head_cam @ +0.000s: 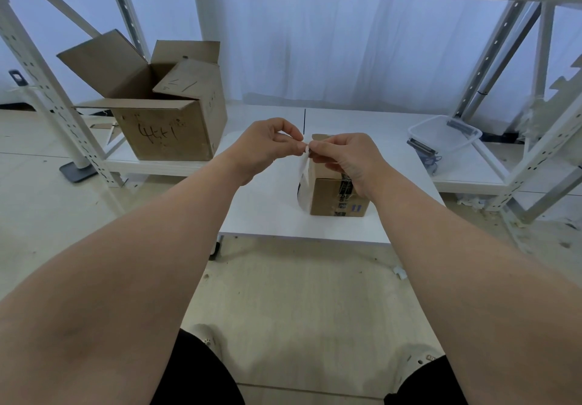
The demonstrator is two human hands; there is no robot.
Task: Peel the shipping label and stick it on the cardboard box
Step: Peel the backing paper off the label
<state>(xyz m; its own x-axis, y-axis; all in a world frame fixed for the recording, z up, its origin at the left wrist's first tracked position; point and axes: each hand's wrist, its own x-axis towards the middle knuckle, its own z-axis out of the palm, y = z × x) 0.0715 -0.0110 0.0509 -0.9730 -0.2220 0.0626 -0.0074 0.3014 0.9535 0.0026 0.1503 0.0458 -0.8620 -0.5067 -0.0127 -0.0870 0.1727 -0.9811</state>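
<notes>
Both hands: my left hand (264,143) and right hand (343,159) pinch the shipping label (303,178) at its top corner.
Label: hanging above the cardboard box (330,197) on the white table (267,215).
Risk: I judge the sheet may tear, or curl onto itself.

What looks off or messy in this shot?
Mostly tidy. The big box on the low shelf sits with flaps splayed open and marker scrawl on its front. White scraps litter the floor by the right rack. Both hands pinch the label, which hangs beside the small box, not yet stuck.
</notes>
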